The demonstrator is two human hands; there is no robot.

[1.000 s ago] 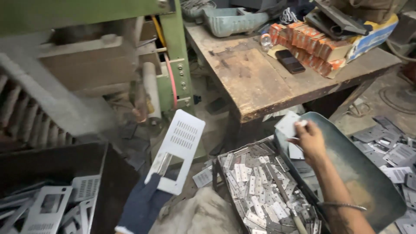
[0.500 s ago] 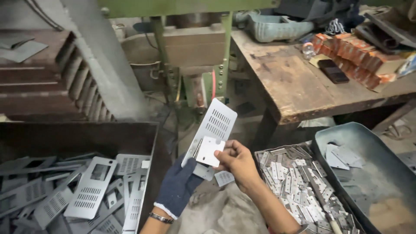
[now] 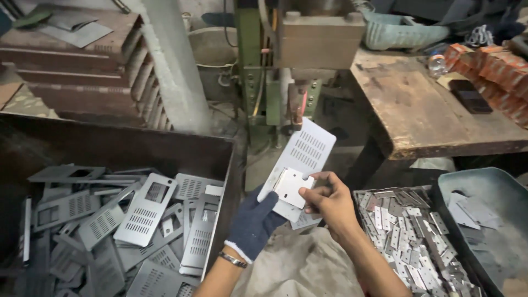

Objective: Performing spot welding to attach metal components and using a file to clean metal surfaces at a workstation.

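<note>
My left hand, in a dark blue knit glove, grips the lower end of a long slotted metal plate held up at a slant. My bare right hand pinches a small notched metal piece and presses it against the plate's lower part. Both hands are close together above a grey cloth on my lap.
A dark bin at left holds several slotted plates. A tray at right holds many small hinge-like pieces; a grey tub sits beside it. A green press machine stands ahead, a wooden bench at right.
The view has swung left from the tray. My right hand left the grey tub, came over with a small piece and now holds it on the plate in my left hand.
</note>
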